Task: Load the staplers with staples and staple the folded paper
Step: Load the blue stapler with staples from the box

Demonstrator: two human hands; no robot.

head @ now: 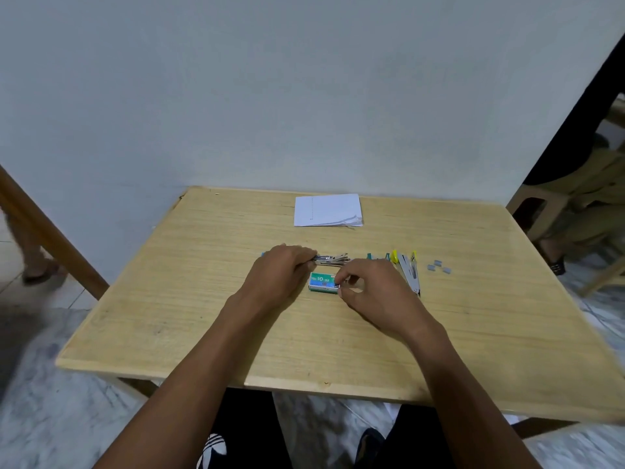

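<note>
The table (203, 299) stands against the wall. Near its middle, the left hand (280, 270) is curled round one end of a stapler (331, 258). The shiny metal part of it sticks out to the right of the fingers, so it looks open and ready to be filled. Just in front of it lies the little green box (319, 281) of staples. The right hand (370, 287) pinches at the right end of the box with thumb and fingertips. I cannot tell if it has a strip of staples yet or only the box flap.

I think the person is trying to get staples out. Here is what could go wrong. The box is small and light, and no hand is holding it down. A hard tug could slide it or tip it, and staples could spill out. A strip of staples is thin and could snap if it is pinched too hard. A bent strip may not fit in the stapler, or it may jam. The left hand must keep the stapler from closing or rolling.

A yellow stapler (407, 269) lies open closer to the right edge, just beside the right hand. An elbow or wrist could bump it. Some loose staples (439, 267) lie past it and could get knocked off the table. The paper (326, 209) waits by the far edge, well apart from the hands.
</note>
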